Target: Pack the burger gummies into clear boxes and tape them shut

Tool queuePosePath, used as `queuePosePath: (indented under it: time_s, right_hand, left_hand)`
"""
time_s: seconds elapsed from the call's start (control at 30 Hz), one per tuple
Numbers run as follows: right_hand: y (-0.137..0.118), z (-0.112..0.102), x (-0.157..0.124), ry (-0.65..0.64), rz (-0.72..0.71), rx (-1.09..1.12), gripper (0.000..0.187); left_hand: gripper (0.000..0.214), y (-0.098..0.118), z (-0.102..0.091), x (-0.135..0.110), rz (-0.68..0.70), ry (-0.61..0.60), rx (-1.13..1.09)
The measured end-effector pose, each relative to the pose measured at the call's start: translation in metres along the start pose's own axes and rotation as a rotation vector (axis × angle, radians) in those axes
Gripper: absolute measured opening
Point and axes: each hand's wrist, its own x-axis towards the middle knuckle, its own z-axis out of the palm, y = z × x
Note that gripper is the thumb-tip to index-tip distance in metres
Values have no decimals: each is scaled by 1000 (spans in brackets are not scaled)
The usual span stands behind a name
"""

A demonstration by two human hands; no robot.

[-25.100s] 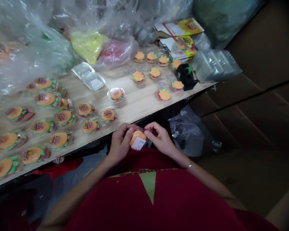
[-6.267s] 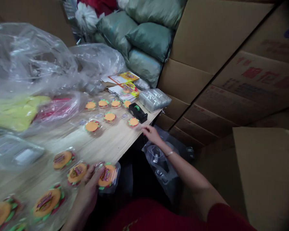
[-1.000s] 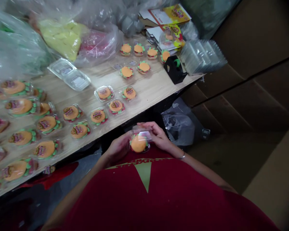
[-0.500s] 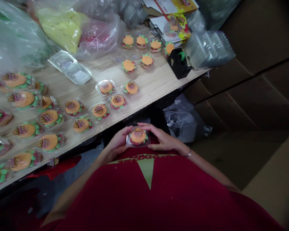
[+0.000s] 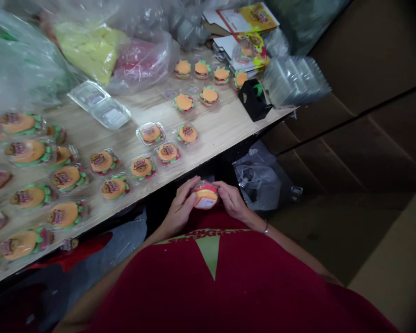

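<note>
boxed burger flipped, label showing

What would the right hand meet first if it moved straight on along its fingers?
Most likely the packaged toy burger: the right hand points toward its side, and the fingertips appear to touch it, though depth makes exact contact hard to judge.

We observe dim, uneven illumination, strongest on the pale wood-grain tabletop. We record white glare on the crumpled clear plastic bags and the open clear plastic clamshell. The stacked brown cardboard boxes stand in shade; the upper right corner falls to black. We note wide-angle stretching and softness at left. The print on the white rectangular label is unreadable.
</note>
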Motion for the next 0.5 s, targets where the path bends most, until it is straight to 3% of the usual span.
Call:
queuePosePath:
  time_s: [0.13, 0.3, 0.5]
  right_hand:
    - [-3, 1, 1, -77, -24, -9, 34]
    - [-13, 0, 3, 94, -41, -75, 18]
    - [-15, 1, 4, 105, -40, -75, 16]
  left_hand:
    - [35, 7, -6, 0, 27, -49, 5]
    - [32, 0, -7, 3, -55, 46, -128]
    - [31, -4, -6, 1, -138, 90, -227]
